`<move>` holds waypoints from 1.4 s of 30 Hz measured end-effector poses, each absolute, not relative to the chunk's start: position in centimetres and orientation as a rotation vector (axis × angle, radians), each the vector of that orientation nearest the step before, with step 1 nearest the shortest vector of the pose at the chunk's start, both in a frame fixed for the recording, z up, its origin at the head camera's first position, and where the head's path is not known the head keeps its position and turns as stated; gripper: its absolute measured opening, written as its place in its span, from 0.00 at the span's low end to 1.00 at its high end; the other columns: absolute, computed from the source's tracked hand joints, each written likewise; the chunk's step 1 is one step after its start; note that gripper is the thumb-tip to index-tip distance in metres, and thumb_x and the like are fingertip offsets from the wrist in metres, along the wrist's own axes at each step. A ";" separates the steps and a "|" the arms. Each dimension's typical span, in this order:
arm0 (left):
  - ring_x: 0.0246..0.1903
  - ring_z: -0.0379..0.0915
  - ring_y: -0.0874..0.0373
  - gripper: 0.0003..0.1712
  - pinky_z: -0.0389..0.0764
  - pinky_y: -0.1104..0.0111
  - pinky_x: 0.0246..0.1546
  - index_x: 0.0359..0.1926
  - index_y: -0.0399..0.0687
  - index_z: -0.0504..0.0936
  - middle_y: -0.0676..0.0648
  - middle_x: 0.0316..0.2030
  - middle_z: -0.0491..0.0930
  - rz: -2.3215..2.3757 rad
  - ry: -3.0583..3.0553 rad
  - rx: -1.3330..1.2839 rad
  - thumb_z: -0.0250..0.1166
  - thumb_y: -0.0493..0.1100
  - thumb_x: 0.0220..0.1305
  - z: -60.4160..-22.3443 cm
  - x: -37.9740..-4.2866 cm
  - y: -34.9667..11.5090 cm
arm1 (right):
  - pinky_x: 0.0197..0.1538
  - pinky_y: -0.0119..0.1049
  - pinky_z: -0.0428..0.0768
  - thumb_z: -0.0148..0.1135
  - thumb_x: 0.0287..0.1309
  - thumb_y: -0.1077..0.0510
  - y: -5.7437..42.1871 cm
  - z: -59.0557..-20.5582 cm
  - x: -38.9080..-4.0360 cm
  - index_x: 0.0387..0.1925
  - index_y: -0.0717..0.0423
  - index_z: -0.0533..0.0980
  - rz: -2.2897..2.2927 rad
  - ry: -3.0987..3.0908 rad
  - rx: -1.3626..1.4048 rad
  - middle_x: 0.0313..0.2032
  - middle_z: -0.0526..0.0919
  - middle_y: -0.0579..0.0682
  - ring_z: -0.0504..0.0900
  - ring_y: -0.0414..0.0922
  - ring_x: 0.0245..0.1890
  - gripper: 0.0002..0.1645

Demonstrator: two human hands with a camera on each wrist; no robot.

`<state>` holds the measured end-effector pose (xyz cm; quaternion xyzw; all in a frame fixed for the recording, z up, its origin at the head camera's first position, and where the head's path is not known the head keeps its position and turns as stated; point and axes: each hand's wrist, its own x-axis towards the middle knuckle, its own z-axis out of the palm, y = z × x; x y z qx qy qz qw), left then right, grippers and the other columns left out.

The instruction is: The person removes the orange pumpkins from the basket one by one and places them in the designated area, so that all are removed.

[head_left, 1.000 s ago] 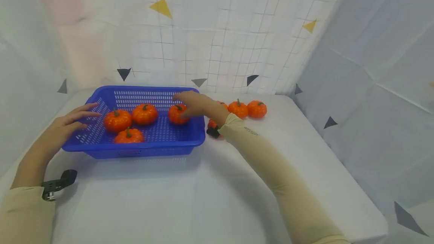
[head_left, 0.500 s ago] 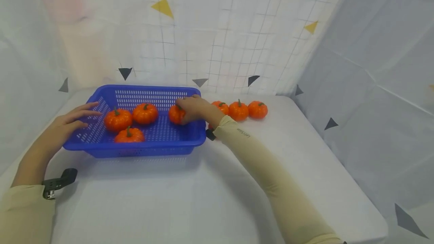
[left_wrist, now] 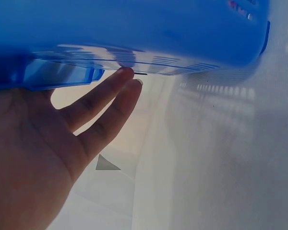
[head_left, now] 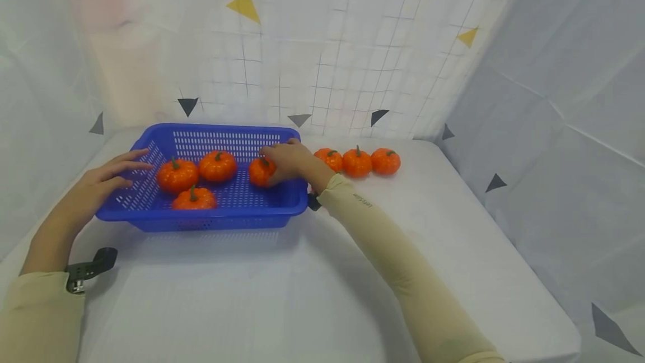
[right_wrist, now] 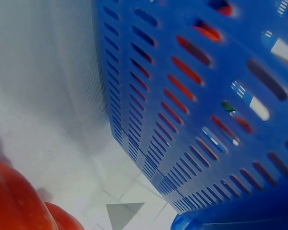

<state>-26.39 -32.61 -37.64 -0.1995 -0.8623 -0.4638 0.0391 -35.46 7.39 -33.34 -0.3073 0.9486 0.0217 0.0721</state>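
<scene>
A blue perforated plastic basket (head_left: pixel 216 214) stands on the white table. Inside lie small orange pumpkins with green stems: one pumpkin (head_left: pixel 177 177) at the left, another (head_left: pixel 218 167) at the back and a third (head_left: pixel 194 199) near the front wall. My right hand (head_left: pixel 289 160) reaches over the basket's right rim, thumb and fingers round a pumpkin (head_left: pixel 260 172) at that end. My left hand (head_left: pixel 96 189) is at the left end with straight, spread fingers; in the left wrist view two fingertips (left_wrist: pixel 127 72) are right at the outer wall.
Right of the basket, a pumpkin (head_left: pixel 327 158) partly behind my forearm sits in a row with another pumpkin (head_left: pixel 356 162) and a third (head_left: pixel 386 161). White patterned sheeting (head_left: pixel 312 43) rises behind the table (head_left: pixel 227 307) and along its sides.
My right hand has come down from spread fingers beside the right-hand pumpkin to a grip round it. The left hand has stayed at the basket's left end.
</scene>
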 end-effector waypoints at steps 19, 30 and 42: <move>0.78 0.37 0.67 0.24 0.38 0.25 0.68 0.73 0.46 0.73 0.51 0.81 0.51 -1.431 -2.668 -0.574 0.46 0.41 0.83 -37.3 -26.2 -32.5 | 0.78 0.58 0.42 0.73 0.55 0.32 7.9 -33.4 -35.3 0.71 0.35 0.71 -0.147 2.834 -0.915 0.62 0.81 0.43 0.74 0.43 0.65 0.44; 0.79 0.37 0.62 0.24 0.39 0.36 0.74 0.73 0.46 0.73 0.53 0.81 0.53 -1.420 -2.657 -0.605 0.46 0.39 0.83 -37.4 -26.3 -32.5 | 0.72 0.53 0.60 0.73 0.53 0.31 8.5 -33.2 -35.0 0.74 0.35 0.69 -0.322 2.869 -0.907 0.67 0.74 0.48 0.68 0.49 0.67 0.48; 0.80 0.38 0.54 0.24 0.41 0.38 0.75 0.72 0.44 0.74 0.51 0.81 0.54 -1.411 -2.639 -0.618 0.47 0.37 0.82 -37.3 -26.3 -32.6 | 0.60 0.44 0.76 0.75 0.51 0.35 9.0 -32.8 -34.7 0.70 0.38 0.72 -0.552 2.845 -0.925 0.60 0.79 0.43 0.74 0.46 0.57 0.45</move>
